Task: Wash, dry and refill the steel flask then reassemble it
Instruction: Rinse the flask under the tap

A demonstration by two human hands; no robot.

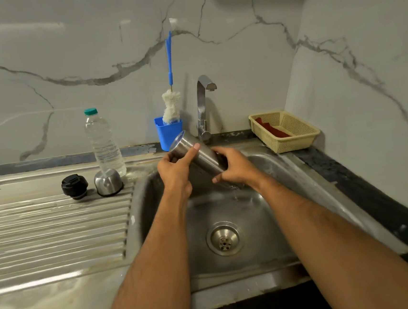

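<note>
Black stopper [74, 186] and steel cup [108, 182] stand on the draining surface [43, 232] before the water bottle [103, 141]; over the sink [267, 223], steel flask [199, 154] tilted, base up-left, left hand [174, 167] wrapped round its base, right hand [234, 166] gripping its lower end.

Both forearms reach forward over the sink [274, 222]; left hand [174, 172] and right hand [234, 167] grip the tilted flask [197, 152].
</note>
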